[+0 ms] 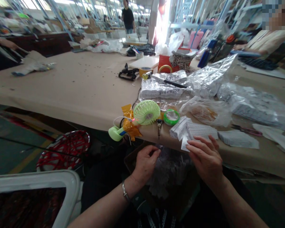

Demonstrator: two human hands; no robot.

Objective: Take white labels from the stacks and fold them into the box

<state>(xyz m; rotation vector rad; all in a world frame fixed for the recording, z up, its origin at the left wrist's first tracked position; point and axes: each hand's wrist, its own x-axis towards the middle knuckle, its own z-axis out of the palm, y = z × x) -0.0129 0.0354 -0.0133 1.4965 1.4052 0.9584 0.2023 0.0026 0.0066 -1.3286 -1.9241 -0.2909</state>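
My left hand (146,163) hovers over my lap, fingers curled and pinched on something I cannot make out. My right hand (205,156) sits at the table's near edge, fingers closed on a small white paper label (185,143). Just beyond it lie stacks of white labels (194,129) on the tan table (80,85). In my lap rests a dark tray holding a pale pile of small pieces (167,172).
A green mini fan (146,112) taped with yellow tape, a green tape roll (171,117) and a small tool lie near the edge. Clear plastic bags (204,82) of labels fill the right side. A red-wound stool (66,148) stands at left. Other people work behind.
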